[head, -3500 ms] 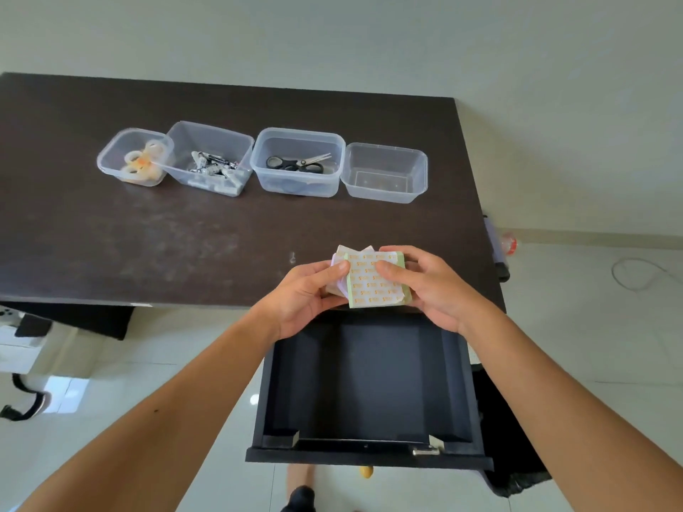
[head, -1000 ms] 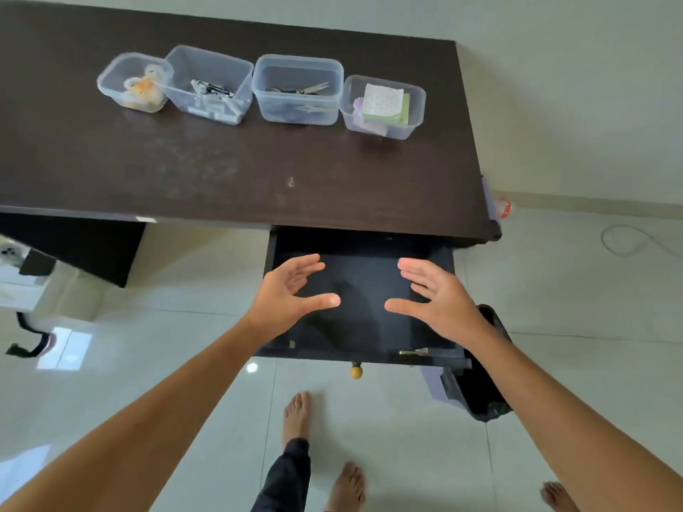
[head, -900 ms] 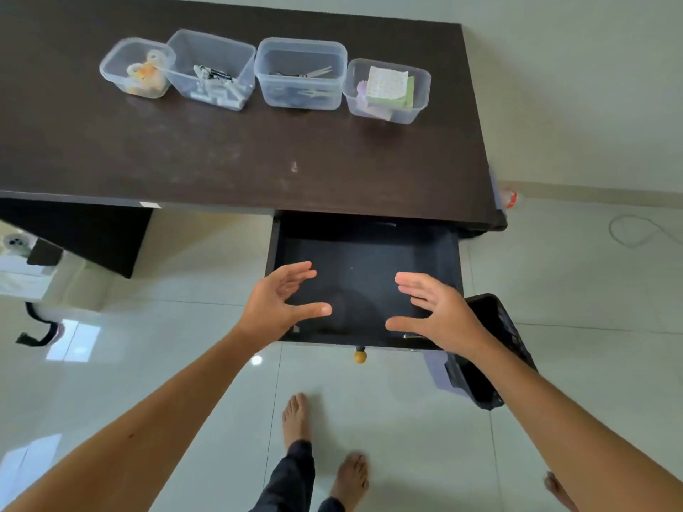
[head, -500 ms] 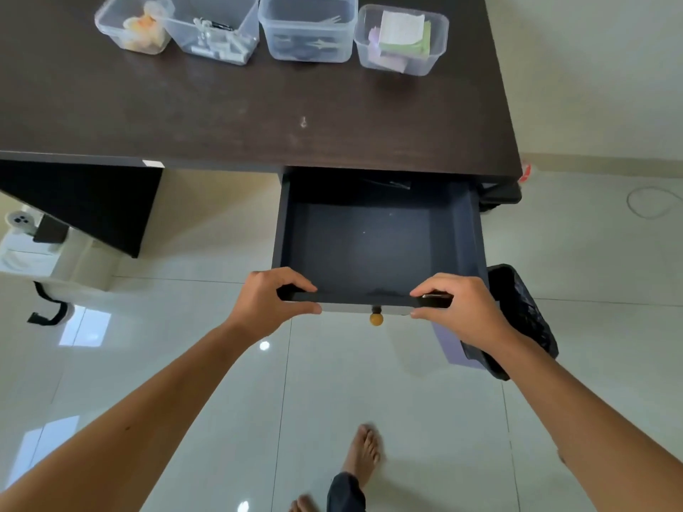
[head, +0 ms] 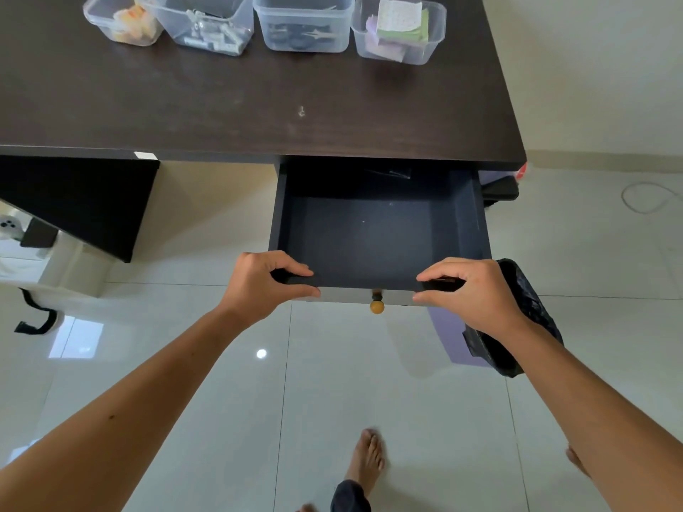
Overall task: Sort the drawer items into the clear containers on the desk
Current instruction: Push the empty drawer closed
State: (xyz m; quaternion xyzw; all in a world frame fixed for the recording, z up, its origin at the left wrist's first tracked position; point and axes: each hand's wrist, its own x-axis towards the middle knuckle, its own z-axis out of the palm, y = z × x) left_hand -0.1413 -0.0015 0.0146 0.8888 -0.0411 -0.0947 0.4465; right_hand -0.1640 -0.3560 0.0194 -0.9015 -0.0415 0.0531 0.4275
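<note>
The dark drawer (head: 373, 238) stands pulled out from under the brown desk (head: 240, 105), and its floor shows nothing inside. My left hand (head: 258, 286) grips the left end of the drawer's front edge; my right hand (head: 476, 293) grips the right end. A round wooden knob (head: 377, 307) hangs between them. Along the desk's far edge stand several clear containers: one with tape rolls (head: 127, 22), one with clips (head: 210, 29), one with scissors (head: 305, 27), and one with the note pads (head: 399, 29).
A bin lined with a black bag (head: 517, 319) stands on the tiled floor just right of the drawer, behind my right wrist. My bare foot (head: 366, 460) is below. A white cable (head: 646, 197) lies at the far right; a white unit (head: 22, 253) sits left.
The note pads left my hands and now lie in the rightmost container. Both hands came down and closed on the drawer's front edge. My view has dropped lower.
</note>
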